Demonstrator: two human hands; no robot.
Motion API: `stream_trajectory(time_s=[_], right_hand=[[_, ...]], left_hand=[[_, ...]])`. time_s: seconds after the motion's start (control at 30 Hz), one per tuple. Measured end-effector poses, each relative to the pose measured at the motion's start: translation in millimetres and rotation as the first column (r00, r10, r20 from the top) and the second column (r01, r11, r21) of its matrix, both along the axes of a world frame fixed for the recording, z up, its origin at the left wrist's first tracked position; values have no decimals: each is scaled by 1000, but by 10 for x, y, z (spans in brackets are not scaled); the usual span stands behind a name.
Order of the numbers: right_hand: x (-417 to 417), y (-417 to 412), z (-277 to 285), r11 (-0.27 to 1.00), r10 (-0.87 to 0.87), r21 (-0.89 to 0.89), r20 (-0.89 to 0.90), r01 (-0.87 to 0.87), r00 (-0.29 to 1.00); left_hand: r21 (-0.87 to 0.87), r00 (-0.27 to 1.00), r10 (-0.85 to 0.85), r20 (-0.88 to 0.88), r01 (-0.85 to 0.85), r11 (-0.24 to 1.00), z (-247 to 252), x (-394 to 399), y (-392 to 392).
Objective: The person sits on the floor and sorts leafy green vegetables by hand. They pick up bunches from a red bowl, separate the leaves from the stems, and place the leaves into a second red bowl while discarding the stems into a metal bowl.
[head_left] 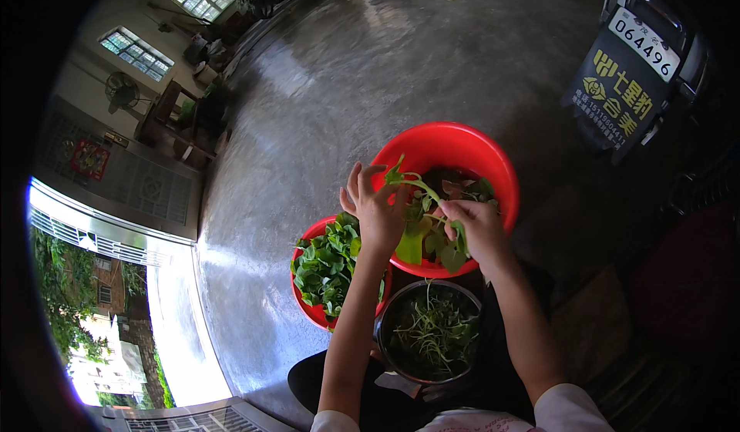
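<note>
My right hand [474,227] grips the stem of a leafy green vegetable sprig [425,188] above a large red plastic basin [502,160]. At the sprig's upper end is my left hand [378,201], its thumb and forefinger close to the stem and its other fingers spread; whether it pinches the stem I cannot tell. More leaves and stems lie in the large basin. A smaller red basin [300,293] at the lower left holds a heap of green leaves [326,267]. Between my legs, a round metal bowl [399,368] contains thin green stems and trimmings [433,334].
Smooth concrete floor [277,160] surrounds the basins. A parked motor scooter [642,73] with a plate and a printed mudflap stands at the upper right. Wooden furniture [167,114] and a fan [121,90] are by the left wall, near a bright open doorway [179,316].
</note>
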State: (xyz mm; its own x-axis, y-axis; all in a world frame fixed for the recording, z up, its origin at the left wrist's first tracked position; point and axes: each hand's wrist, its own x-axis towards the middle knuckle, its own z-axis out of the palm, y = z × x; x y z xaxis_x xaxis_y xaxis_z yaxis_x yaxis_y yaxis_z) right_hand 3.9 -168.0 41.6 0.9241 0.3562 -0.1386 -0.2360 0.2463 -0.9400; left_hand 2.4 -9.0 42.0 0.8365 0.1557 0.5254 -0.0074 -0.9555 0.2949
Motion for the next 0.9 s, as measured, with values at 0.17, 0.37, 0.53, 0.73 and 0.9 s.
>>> stream_trajectory(time_s=[0.17, 0.37, 0.53, 0.73, 0.9], right_hand=[[-84, 140, -148, 957, -106, -218, 344, 189, 933], [-28, 58, -124, 981, -138, -102, 219, 163, 966], [0, 7, -83, 988, -135, -56, 150, 145, 979], [-22, 26, -49, 984, -142, -87, 153, 157, 978], [-4, -26, -41, 998, -55, -38, 55, 57, 997]], left_hand=[[-26, 982, 165, -97, -168, 985, -77, 119, -70], [-108, 977, 189, -101, -200, 974, -235, 120, 191], [-41, 966, 246, -73, -249, 968, -219, 82, 236], [-284, 995, 79, -55, -91, 955, -260, 145, 285], [-102, 975, -187, -119, 175, 979, -192, 130, 121]])
